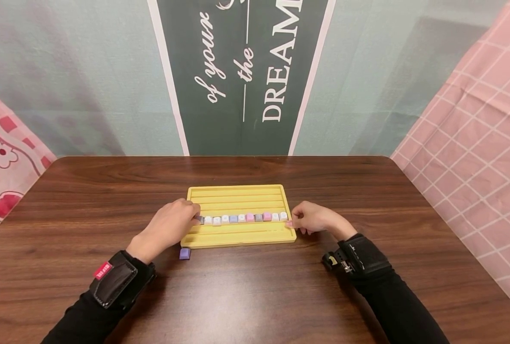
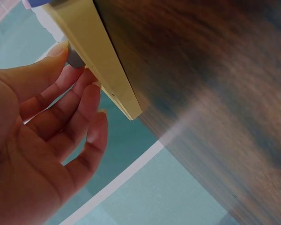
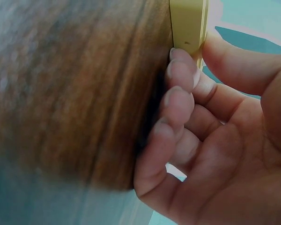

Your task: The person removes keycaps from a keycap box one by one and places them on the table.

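A yellow ridged tray (image 1: pixel 238 240) lies on the table, with a row of white, pink, grey and blue keycaps (image 1: pixel 233 219) running across one of its grooves. At the row's left end my left hand (image 1: pixel 173 222) pinches a grey keycap (image 2: pixel 75 57) between thumb and fingers, right at the tray. My right hand (image 1: pixel 315 217) grips the tray's right edge, its thumb (image 3: pixel 220 49) over the rim and curled fingers against the side wall. Just outside the tray's near left corner sits a purple keycap (image 1: pixel 185 253).
The dark wooden table (image 1: pixel 255 291) extends around the tray on every side. Behind it hangs a grey-green curtain (image 1: pixel 122 95) with a lettered panel (image 1: pixel 242 134). Pink patterned cloth (image 1: pixel 474 157) borders the right, and another pink cloth (image 1: pixel 5 162) the left.
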`<state>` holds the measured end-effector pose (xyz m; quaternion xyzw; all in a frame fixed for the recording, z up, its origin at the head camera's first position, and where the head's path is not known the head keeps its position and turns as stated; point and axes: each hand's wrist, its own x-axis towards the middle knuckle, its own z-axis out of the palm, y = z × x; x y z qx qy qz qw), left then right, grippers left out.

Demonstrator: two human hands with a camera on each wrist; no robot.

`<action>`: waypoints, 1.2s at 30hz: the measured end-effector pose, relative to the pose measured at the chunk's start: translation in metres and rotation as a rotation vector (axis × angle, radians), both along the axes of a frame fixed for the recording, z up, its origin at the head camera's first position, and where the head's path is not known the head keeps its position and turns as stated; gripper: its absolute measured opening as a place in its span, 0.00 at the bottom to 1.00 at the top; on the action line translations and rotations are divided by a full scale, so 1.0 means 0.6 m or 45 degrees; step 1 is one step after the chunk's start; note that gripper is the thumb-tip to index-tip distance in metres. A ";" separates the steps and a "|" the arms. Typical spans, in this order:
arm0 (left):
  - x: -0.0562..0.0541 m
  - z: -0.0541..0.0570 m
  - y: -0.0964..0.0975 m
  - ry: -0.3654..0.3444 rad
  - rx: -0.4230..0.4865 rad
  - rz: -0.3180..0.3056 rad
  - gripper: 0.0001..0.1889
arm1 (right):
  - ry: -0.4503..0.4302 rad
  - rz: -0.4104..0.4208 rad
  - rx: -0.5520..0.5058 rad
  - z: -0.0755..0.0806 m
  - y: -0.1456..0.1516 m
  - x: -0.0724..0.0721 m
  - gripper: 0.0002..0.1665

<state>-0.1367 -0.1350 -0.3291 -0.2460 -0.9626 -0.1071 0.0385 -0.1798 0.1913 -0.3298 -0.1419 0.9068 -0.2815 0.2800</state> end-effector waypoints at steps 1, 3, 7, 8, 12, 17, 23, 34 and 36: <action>0.000 0.000 0.000 0.001 0.000 0.000 0.07 | 0.000 -0.002 -0.001 0.000 0.000 0.000 0.16; 0.001 -0.001 0.000 0.001 0.001 -0.001 0.07 | 0.001 -0.003 -0.002 0.000 0.000 0.000 0.16; 0.001 -0.001 0.000 0.008 -0.003 -0.003 0.07 | 0.006 -0.002 -0.008 0.000 0.000 0.001 0.16; 0.001 -0.002 0.000 0.010 -0.005 -0.002 0.07 | 0.007 -0.001 -0.008 0.000 0.000 0.001 0.16; 0.001 -0.001 0.001 0.011 -0.010 0.002 0.07 | 0.008 0.001 0.003 0.001 0.000 0.001 0.16; 0.003 -0.001 0.001 0.006 -0.013 0.003 0.08 | 0.014 0.005 0.017 0.001 0.000 0.001 0.15; 0.004 0.000 0.000 -0.002 -0.029 0.010 0.07 | 0.008 0.003 0.012 0.003 0.000 0.001 0.15; 0.014 0.002 -0.006 0.046 0.005 0.024 0.06 | -0.001 -0.003 -0.007 0.000 0.001 0.000 0.16; 0.016 0.002 -0.007 0.066 0.010 0.021 0.06 | -0.004 -0.004 -0.006 0.000 0.001 0.000 0.16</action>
